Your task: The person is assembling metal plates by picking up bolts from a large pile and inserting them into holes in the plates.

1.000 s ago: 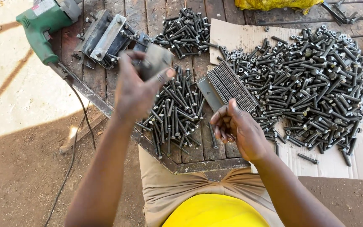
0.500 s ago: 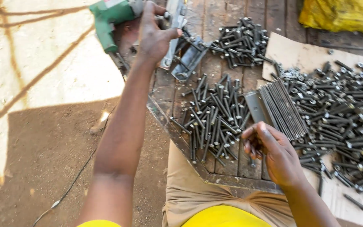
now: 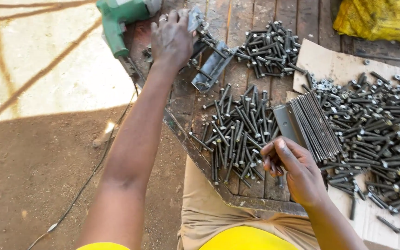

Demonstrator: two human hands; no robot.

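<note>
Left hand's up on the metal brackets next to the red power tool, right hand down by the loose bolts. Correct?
Not quite: the power tool is green, not red, as the head view shows. The left hand is on the metal brackets; the right hand is by the loose bolts.

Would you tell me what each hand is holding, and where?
The left hand grips a metal bracket by its top edge; the right hand's contents cannot be told.

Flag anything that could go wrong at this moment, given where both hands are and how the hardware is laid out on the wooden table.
1. The left hand is stretched far out onto metal brackets beside the green power tool; sharp edges could nick fingers.
2. The bolt pile lies close to the table edge; a brush of the arm may knock bolts to the ground.
3. The right hand works next to the plate stack, which could slide or pinch.
</note>
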